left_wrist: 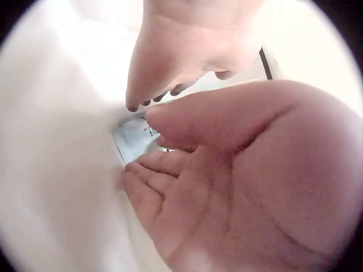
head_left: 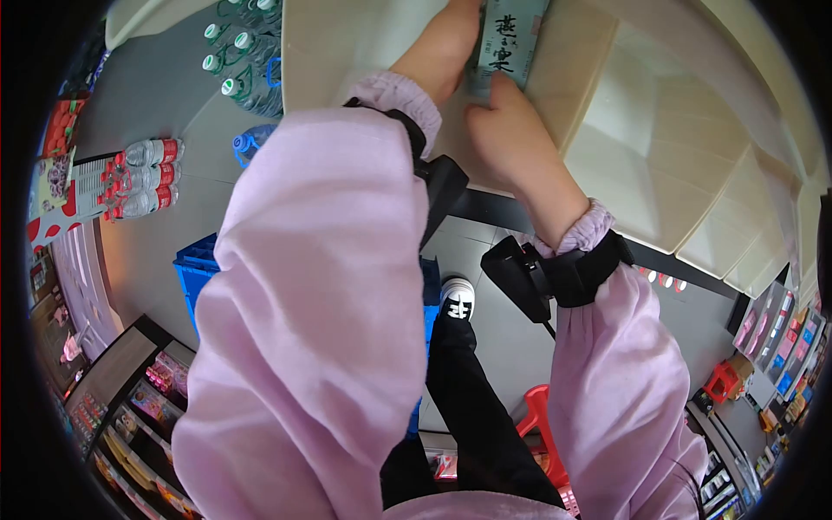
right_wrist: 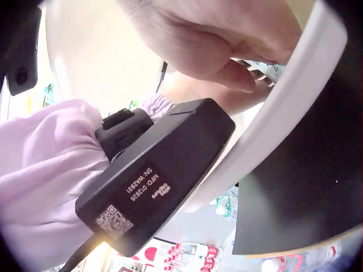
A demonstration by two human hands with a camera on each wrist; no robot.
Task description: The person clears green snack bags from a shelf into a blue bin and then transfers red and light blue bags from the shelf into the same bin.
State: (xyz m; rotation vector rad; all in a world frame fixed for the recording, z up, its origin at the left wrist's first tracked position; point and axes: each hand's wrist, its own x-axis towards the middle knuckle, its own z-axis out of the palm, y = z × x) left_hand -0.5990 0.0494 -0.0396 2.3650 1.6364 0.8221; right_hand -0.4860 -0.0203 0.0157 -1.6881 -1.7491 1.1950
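A pale green packet (head_left: 510,39) with large black characters stands in a cream-coloured bin at the top of the head view. My left hand (head_left: 446,52) holds it from the left; in the left wrist view the thumb and fingers lie on either side of the packet (left_wrist: 136,139). From the right, my right hand (head_left: 511,130) grips its near end, thumb against the printed face. The right hand (left_wrist: 190,45) reaches in from above in the left wrist view, fingertips at the packet's edge. In the right wrist view, the right hand (right_wrist: 221,34) mostly hides the packet (right_wrist: 269,71).
Cream dividers (head_left: 598,69) part the bin from compartments on the right. Large water bottles (head_left: 247,65) and red-labelled bottles (head_left: 152,178) stand at left. A blue crate (head_left: 198,269) and a red stool (head_left: 542,425) are near the legs. A white rim (right_wrist: 266,130) runs beside the right hand.
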